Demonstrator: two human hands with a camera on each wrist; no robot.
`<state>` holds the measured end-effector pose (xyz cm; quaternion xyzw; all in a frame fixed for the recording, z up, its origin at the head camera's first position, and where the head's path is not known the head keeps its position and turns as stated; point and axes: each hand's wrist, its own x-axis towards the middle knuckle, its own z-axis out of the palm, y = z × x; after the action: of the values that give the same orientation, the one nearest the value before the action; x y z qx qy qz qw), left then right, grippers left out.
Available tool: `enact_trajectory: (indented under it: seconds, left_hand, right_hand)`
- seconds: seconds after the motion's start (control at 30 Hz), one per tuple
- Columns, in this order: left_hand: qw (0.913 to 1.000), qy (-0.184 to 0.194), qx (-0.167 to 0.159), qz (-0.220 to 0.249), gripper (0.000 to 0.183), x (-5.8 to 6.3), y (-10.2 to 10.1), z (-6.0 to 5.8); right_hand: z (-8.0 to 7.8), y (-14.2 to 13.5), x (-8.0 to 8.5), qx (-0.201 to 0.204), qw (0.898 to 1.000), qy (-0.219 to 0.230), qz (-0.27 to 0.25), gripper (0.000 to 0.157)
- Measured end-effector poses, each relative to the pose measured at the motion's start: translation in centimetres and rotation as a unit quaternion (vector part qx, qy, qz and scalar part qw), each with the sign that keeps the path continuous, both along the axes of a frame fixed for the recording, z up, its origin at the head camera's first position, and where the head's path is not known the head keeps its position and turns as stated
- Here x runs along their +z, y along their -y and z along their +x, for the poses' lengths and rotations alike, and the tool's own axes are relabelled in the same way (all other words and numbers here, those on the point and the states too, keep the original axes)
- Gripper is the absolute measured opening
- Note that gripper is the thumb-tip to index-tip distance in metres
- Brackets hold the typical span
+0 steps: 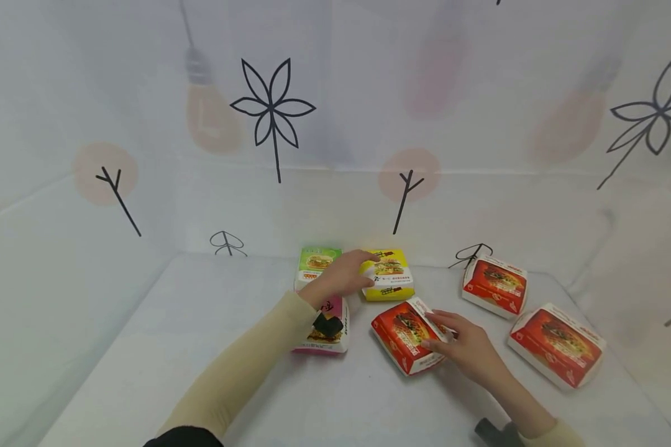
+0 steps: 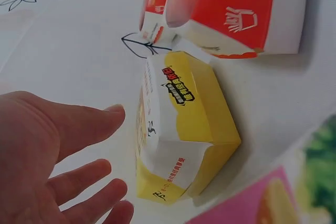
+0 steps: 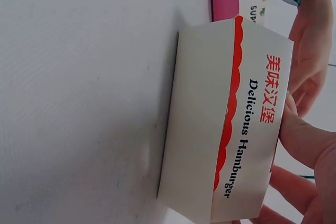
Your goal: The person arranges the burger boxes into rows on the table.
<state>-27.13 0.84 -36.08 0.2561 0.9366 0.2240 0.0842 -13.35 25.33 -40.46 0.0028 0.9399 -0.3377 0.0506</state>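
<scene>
My left hand (image 1: 342,274) reaches over the yellow-and-white hamburger box (image 1: 392,280) at the back, its fingers loosely spread. In the left wrist view a gap shows between that hand's thumb (image 2: 107,121) and the yellow box (image 2: 194,103). Right of centre, my right hand (image 1: 472,349) grips a red-and-white hamburger box (image 1: 399,329) by its upper edges. The right wrist view shows this box's white side (image 3: 247,119), printed "Delicious Hamburger", with the right thumb (image 3: 304,135) at its top edge.
A green-topped box (image 1: 313,256) and a pink-and-white box (image 1: 320,343) stand behind and under my left forearm, partly hidden. Two more red boxes (image 1: 494,285) lie on the right of the white table (image 1: 201,323). Patterned white cloth (image 1: 335,143) walls surround the table.
</scene>
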Motion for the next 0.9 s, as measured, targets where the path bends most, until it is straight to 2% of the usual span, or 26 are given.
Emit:
enact_trajectory:
  seconds: [0.27,0.47,0.7,0.9]
  left_hand:
    - [0.9992,-0.002,-0.014,0.037,0.046,-0.2,1.4,1.7]
    - [0.9946,0.041,-0.042,0.086,0.043,-0.1,2.3,3.7]
    - [0.9919,0.066,-0.073,0.080,0.043,0.1,2.6,6.7]
    - [0.9910,0.065,-0.104,0.054,0.047,-0.4,2.6,8.1]
  right_hand:
    - [-0.2,0.8,0.1,-0.010,1.000,0.000,0.011,0.077]
    - [-0.3,1.2,0.2,-0.009,1.000,0.006,0.010,0.078]
    - [-0.3,1.3,0.2,-0.001,1.000,-0.005,0.018,0.076]
    - [-0.3,1.5,0.1,0.003,1.000,-0.014,0.023,0.076]
